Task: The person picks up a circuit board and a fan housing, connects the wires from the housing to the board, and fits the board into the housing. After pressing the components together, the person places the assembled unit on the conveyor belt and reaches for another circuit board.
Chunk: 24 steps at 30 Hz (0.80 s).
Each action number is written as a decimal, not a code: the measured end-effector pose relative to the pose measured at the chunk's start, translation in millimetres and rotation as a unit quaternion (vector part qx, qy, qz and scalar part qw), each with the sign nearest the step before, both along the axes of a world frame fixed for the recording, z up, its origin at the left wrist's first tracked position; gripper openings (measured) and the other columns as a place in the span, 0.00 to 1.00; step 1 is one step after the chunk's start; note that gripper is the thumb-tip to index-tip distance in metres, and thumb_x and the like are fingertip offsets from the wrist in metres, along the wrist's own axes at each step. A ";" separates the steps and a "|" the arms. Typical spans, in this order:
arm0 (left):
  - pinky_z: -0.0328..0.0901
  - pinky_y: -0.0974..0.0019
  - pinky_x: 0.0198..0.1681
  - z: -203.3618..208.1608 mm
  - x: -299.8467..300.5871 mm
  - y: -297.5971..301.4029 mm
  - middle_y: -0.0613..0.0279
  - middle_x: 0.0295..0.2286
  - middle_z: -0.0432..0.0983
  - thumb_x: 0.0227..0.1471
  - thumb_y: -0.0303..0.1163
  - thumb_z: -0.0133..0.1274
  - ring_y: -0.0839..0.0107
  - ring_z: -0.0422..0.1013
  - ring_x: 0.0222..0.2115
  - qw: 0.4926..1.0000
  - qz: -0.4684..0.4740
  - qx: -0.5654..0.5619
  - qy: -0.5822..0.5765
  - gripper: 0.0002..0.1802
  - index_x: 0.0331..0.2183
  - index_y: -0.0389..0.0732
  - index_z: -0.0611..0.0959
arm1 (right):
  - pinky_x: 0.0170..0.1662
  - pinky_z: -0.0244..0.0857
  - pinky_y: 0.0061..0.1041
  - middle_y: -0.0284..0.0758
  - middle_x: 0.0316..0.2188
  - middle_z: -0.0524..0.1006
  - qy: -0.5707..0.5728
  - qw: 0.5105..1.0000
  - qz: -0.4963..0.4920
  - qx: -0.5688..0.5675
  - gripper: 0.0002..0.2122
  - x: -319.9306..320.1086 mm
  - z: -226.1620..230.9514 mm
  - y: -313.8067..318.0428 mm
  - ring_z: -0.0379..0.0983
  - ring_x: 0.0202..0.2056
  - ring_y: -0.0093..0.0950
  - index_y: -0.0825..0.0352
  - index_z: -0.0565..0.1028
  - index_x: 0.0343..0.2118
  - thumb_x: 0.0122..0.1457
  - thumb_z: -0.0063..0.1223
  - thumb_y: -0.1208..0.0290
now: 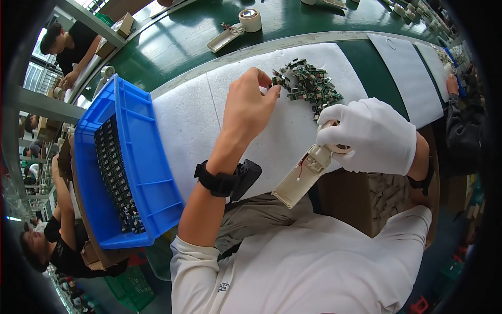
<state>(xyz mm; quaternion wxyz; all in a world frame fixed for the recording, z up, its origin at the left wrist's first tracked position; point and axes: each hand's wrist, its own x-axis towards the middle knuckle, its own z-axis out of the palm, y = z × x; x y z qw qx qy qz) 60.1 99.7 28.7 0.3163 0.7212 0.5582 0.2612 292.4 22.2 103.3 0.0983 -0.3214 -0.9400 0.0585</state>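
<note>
My bare left hand point(250, 99) is at the left edge of a pile of small green circuit boards point(314, 83) on white foam. Its thumb and index finger pinch together at a small circuit board point(277, 82), which the fingertips partly hide. My right hand point(371, 136), in a white glove, grips a cream plastic housing point(300, 178) by its round end. The housing's open handle part slants down to the lower left, and thin red wires with a small white plug point(298, 179) show inside it.
A blue bin point(149, 162) at left holds rows of dark boards point(112, 167). Beyond the foam sheet point(183, 115), another cream housing point(230, 35) lies on the green bench. A cardboard box point(345, 196) with pale pieces stands below my right arm. Other people sit left and right.
</note>
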 end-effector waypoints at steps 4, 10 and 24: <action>0.71 0.66 0.30 27.3 -26.3 -58.2 0.51 0.33 0.83 0.58 0.25 0.59 0.64 0.80 0.26 0.977 0.077 0.124 -0.156 0.08 0.40 0.34 0.81 | 0.32 0.72 0.29 0.28 0.36 0.79 0.016 1.000 0.022 0.006 0.08 -18.0 -3.7 13.7 0.77 0.27 0.30 0.58 0.81 0.29 0.43 0.66 0.75; 0.72 0.69 0.33 4.4 -80.6 -126.8 0.52 0.33 0.83 0.53 0.21 0.63 0.69 0.80 0.29 0.968 0.095 0.116 -0.203 0.13 0.43 0.36 0.83 | 0.35 0.73 0.29 0.28 0.37 0.79 0.028 0.997 0.053 0.058 0.10 -60.3 -12.5 42.4 0.77 0.28 0.29 0.57 0.82 0.32 0.44 0.67 0.74; 0.70 0.66 0.32 -45.9 -99.1 -136.4 0.59 0.32 0.84 0.41 0.16 0.67 0.64 0.79 0.28 0.935 -0.072 0.222 -0.268 0.21 0.42 0.34 0.85 | 0.22 0.62 0.24 0.25 0.16 0.69 -0.006 0.994 -0.084 0.063 0.21 -113.1 -27.4 -9.0 0.70 0.16 0.25 0.56 0.80 0.47 0.45 0.68 0.71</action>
